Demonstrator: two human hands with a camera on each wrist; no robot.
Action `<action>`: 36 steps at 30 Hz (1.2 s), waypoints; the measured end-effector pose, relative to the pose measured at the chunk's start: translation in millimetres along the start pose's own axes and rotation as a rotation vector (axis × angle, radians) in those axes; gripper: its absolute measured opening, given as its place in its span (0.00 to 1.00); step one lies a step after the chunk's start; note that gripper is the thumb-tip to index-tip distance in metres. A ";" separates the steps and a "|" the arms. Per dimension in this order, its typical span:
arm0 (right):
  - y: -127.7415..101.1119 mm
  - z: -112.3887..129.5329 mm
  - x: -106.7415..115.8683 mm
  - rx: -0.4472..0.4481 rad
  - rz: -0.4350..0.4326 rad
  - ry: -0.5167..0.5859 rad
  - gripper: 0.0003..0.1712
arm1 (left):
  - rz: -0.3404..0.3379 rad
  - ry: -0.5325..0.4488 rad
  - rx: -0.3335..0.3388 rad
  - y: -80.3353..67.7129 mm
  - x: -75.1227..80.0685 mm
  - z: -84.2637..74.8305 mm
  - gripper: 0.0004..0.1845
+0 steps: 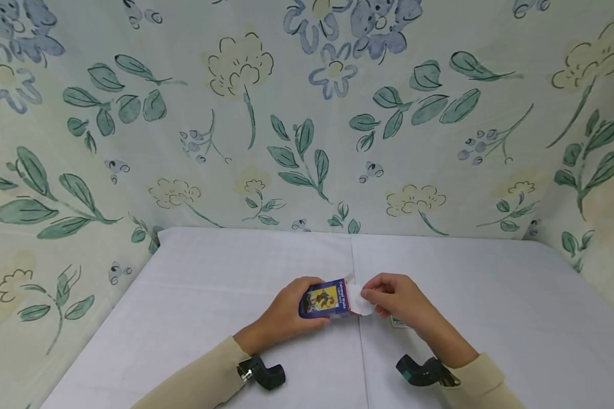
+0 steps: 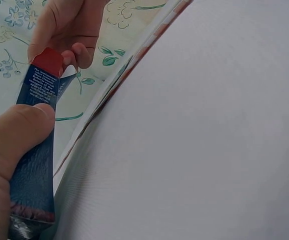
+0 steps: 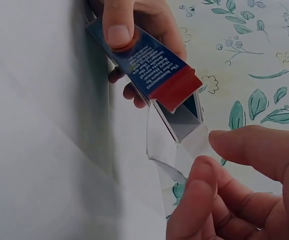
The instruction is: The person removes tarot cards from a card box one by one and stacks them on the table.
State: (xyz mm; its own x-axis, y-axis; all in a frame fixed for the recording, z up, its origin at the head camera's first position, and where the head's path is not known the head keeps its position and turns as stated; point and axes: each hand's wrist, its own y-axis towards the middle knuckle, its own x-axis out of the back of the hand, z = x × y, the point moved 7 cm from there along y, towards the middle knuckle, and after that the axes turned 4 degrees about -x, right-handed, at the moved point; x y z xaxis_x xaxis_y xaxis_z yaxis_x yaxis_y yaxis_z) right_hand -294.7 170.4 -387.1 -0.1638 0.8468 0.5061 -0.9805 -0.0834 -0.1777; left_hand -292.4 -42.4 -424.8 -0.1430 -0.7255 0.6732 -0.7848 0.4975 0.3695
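Note:
A blue tarot card box (image 1: pixel 323 299) with a yellow picture and the words "Universal Waite" lies tilted in my left hand (image 1: pixel 286 309), which grips it around its sides. In the left wrist view, the thumb (image 2: pixel 32 122) presses on the box's narrow printed side. The box's end is open, with a red side flap (image 3: pixel 177 90) folded out. My right hand (image 1: pixel 401 298) pinches the white end flap (image 1: pixel 358 300) at its edge between thumb and fingers. Looking into the box in the right wrist view, I see a grey interior and no cards.
Partly hidden below my right hand, a small green-and-white item (image 1: pixel 399 322) lies on the white-covered table (image 1: pixel 225 267). A fold line runs down the cloth. A floral curtain (image 1: pixel 307 125) hangs behind the table and at its sides.

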 end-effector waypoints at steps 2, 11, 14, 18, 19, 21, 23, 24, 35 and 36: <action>-0.3 0.5 -1.8 -0.003 0.004 0.001 0.11 | 0.001 -0.005 0.004 0.0 -0.3 0.3 0.40; -2.1 3.2 -12.2 -0.015 0.032 -0.006 0.08 | 0.006 -0.012 0.013 -0.1 -0.8 -0.2 0.40; -2.6 3.6 -15.1 -0.010 0.041 0.001 0.08 | 0.007 -0.019 0.016 0.1 -0.7 -0.4 0.39; -3.0 3.1 -18.3 -0.004 0.058 0.006 0.09 | 0.007 -0.024 0.020 0.3 -0.7 -0.1 0.39; -2.8 2.8 -19.1 -0.003 0.063 0.006 0.09 | 0.008 -0.024 0.021 0.3 -0.8 0.1 0.39; -2.7 2.8 -20.6 0.007 0.074 0.002 0.09 | 0.011 -0.022 0.023 0.2 -1.0 0.4 0.40; -3.0 3.0 -21.9 0.020 0.086 -0.005 0.10 | 0.013 -0.020 0.025 0.0 -1.1 0.3 0.40; -3.4 3.3 -22.5 0.026 0.093 -0.007 0.11 | 0.014 -0.019 0.027 -0.1 -1.1 0.1 0.40; -5.5 4.0 -27.9 0.017 0.138 0.017 0.12 | 0.019 -0.005 0.016 0.3 -0.8 -0.6 0.39; -5.6 4.2 -28.7 0.020 0.149 0.024 0.12 | 0.017 -0.005 0.010 0.3 -0.5 -0.8 0.39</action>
State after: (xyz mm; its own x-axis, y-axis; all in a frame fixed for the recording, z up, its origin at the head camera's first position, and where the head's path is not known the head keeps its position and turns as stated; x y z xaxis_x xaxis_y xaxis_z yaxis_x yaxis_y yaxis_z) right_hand -284.9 144.4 -397.1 -0.3050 0.8364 0.4554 -0.9477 -0.2193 -0.2321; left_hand -292.0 -41.6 -424.5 -0.1595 -0.7196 0.6758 -0.7882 0.5050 0.3517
